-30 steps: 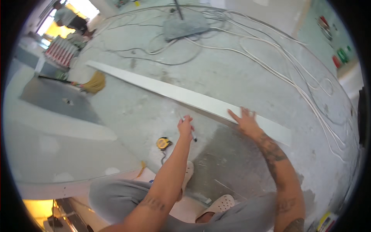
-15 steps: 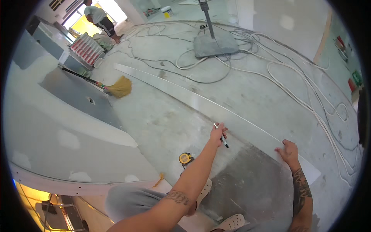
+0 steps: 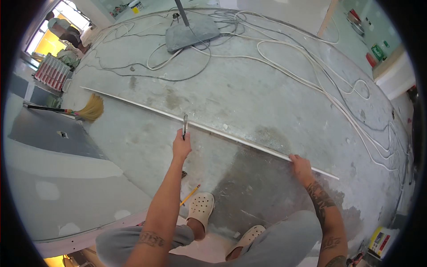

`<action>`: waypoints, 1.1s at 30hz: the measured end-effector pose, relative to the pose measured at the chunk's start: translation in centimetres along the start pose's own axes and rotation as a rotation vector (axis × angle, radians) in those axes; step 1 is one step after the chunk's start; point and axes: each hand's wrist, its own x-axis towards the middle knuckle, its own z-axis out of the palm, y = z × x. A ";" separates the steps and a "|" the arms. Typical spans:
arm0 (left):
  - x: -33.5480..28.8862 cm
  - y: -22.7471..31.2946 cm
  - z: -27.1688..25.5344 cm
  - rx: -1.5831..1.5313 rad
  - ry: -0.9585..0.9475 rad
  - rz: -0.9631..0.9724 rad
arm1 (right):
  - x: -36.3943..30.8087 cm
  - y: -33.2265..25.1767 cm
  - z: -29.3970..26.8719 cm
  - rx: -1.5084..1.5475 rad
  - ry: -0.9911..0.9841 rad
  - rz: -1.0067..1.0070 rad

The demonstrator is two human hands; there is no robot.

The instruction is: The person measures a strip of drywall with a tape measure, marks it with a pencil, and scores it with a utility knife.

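The board, which had shown its broad white face, was turned so that only a thin edge line showed. The left hand had shifted toward the board's far left end, its slim tool swung from slanting to nearly upright. The right hand, first splayed over the face, had closed on the edge, and the hands were wider apart. The tape measure had almost vanished behind the left forearm, while a yellow pencil had appeared.

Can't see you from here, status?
Left hand holding slim tool. Right hand gripping long white strip. Cables on floor beyond strip.
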 end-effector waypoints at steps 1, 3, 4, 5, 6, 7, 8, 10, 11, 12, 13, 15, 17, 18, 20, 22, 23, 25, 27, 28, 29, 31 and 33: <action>0.4 -0.6 -0.2 0.003 -0.005 -0.003 | 0.1 -0.2 -0.7 0.001 -0.005 0.004; 1.3 -1.5 -0.5 0.333 0.142 0.066 | 0.3 -0.3 -1.6 0.133 0.015 -0.040; 2.1 -1.8 -0.9 0.356 0.127 0.046 | 0.3 -0.1 -1.4 0.134 0.013 -0.035; 2.8 -1.7 -1.4 0.356 0.121 0.045 | 0.3 0.1 -1.0 0.119 -0.003 -0.022; 3.5 -1.7 -2.0 0.410 0.138 0.062 | 0.3 0.3 -0.6 0.107 -0.021 -0.011; 4.1 -1.8 -2.6 0.464 0.155 0.080 | 0.3 0.4 -0.3 0.108 -0.026 -0.008; 4.8 -1.7 -3.3 0.466 0.153 0.076 | 0.3 0.3 -0.2 0.093 -0.016 0.014; 5.7 -1.7 -3.9 0.438 0.161 -0.073 | 0.3 0.3 0.0 0.079 -0.010 0.037; 6.0 -1.7 -3.8 0.440 0.160 -0.076 | 0.2 0.2 -0.4 0.097 -0.001 0.045; 6.2 -1.6 -3.7 0.424 0.146 -0.099 | 0.1 0.1 -0.6 0.116 0.009 0.052; 6.2 -1.7 -3.6 0.408 0.132 -0.122 | 0.0 0.2 -0.4 0.119 0.005 0.050; 6.4 -3.1 -3.0 0.433 0.180 -0.075 | 0.5 -0.2 -0.2 0.125 0.039 0.016; 5.2 -3.6 -0.9 0.489 0.189 0.011 | 0.9 -0.4 0.2 0.121 0.048 0.016; 3.3 -2.5 1.6 0.519 0.155 0.051 | 0.6 0.0 0.2 0.103 0.054 0.028; -1.1 -0.9 6.0 0.427 0.106 0.119 | 0.5 0.3 0.4 0.092 0.036 0.037; -6.4 2.0 10.1 0.448 -0.097 0.128 | 0.1 0.8 0.4 0.077 0.018 0.057; -8.7 3.5 11.4 0.479 -0.197 0.172 | 0.0 0.9 0.4 0.071 0.016 0.061; -9.1 3.8 11.7 0.515 -0.286 0.213 | 0.3 0.7 0.5 0.072 0.017 0.057; -6.3 2.2 10.3 0.465 -0.177 0.259 | 0.7 0.2 0.5 0.097 0.016 0.062; -3.7 2.3 8.2 0.423 -0.096 0.173 | 0.3 0.5 0.2 0.093 0.015 0.067; -1.3 2.2 5.3 0.394 0.003 0.085 | 0.3 0.2 0.1 0.102 0.041 0.065; 2.0 -0.1 1.0 0.446 0.140 0.059 | 0.9 -1.3 -0.2 0.186 0.129 0.029; 4.6 -2.1 -1.5 0.521 0.172 0.047 | 0.6 -0.9 0.0 0.227 0.137 0.062</action>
